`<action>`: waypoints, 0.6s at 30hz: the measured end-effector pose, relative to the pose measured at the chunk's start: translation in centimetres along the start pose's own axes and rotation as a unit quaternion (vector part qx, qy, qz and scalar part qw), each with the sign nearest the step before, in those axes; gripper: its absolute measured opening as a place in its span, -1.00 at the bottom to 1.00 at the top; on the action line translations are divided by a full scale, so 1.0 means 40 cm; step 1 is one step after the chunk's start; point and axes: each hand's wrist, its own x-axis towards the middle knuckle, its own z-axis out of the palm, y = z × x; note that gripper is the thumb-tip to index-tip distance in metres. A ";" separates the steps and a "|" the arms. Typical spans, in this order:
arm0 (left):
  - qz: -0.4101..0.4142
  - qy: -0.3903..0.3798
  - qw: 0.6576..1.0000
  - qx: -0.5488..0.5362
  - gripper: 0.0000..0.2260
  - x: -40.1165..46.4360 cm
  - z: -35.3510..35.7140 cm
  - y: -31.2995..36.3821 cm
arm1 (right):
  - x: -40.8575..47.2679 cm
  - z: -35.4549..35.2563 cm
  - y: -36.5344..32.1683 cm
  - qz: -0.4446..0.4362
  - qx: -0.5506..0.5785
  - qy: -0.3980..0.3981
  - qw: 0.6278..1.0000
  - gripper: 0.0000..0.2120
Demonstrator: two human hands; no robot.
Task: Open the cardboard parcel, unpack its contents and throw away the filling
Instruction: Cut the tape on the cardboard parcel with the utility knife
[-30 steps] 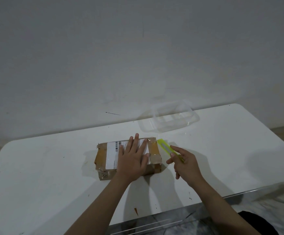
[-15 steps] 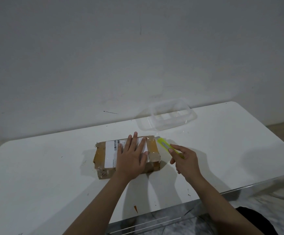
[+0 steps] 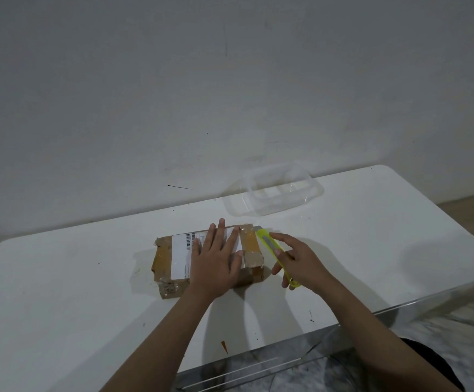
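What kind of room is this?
Probably a plain room at home or a small workroom: a white table stands against a bare grey wall, with wooden floor beside it and a clear plastic tub on top.

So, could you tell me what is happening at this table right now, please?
A person is about to open a taped cardboard parcel on the white table. The left hand presses flat on its top, while the right hand holds a yellow utility knife beside its right end. The parcel looks sealed. A clear plastic container sits behind.
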 end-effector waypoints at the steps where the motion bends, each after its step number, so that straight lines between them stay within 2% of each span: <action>1: 0.000 0.001 1.000 0.000 -0.46 0.000 -0.001 0.001 | 0.001 0.000 -0.001 0.002 -0.001 -0.002 1.000 -0.66; 10: 0.001 0.005 1.000 -0.005 -0.47 -0.003 -0.005 0.003 | 0.001 0.008 0.014 -0.013 0.005 0.019 1.000 -0.59; 18: -0.001 -0.009 1.000 0.003 -0.46 -0.001 -0.010 0.005 | -0.002 -0.026 0.003 -0.017 -0.036 0.000 0.999 -0.61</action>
